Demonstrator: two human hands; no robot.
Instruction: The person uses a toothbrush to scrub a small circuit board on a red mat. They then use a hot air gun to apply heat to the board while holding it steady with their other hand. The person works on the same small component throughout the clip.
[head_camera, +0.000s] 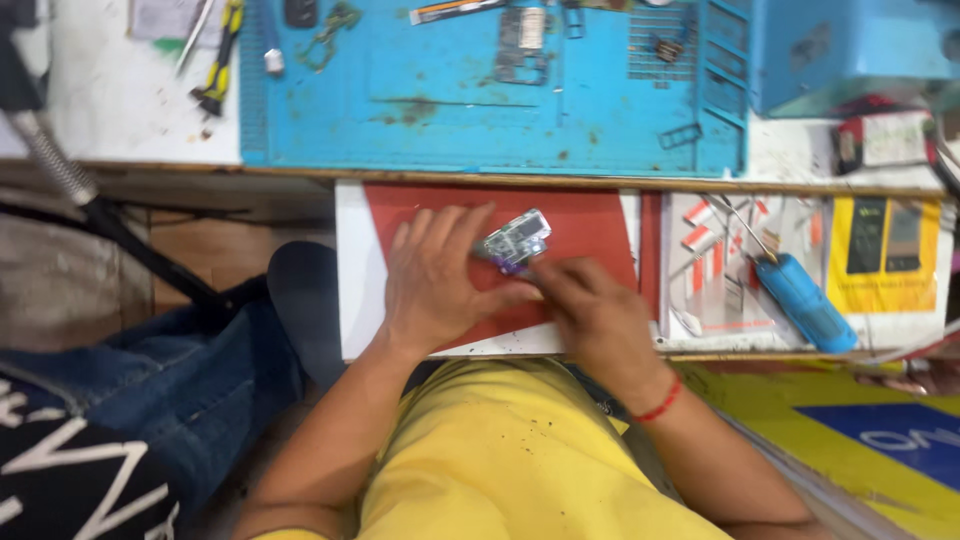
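My left hand (435, 280) lies flat, fingers spread, on a red and white board (590, 225) pulled out under the bench edge. At its fingertips sits a small clear-cased electronic part (514, 241) with a purple end. My right hand (595, 310), a red thread on its wrist, pinches something thin against that part's lower edge; the item between the fingers is hidden. The thumb of my left hand touches my right hand's fingers.
A blue work mat (480, 100) with small parts covers the bench above. A blue-handled tool (805, 300) lies on a drawer at right, beside a yellow card (885, 255). Yellow-handled pliers (218, 60) lie at upper left. Another person's jeans (180, 390) are at left.
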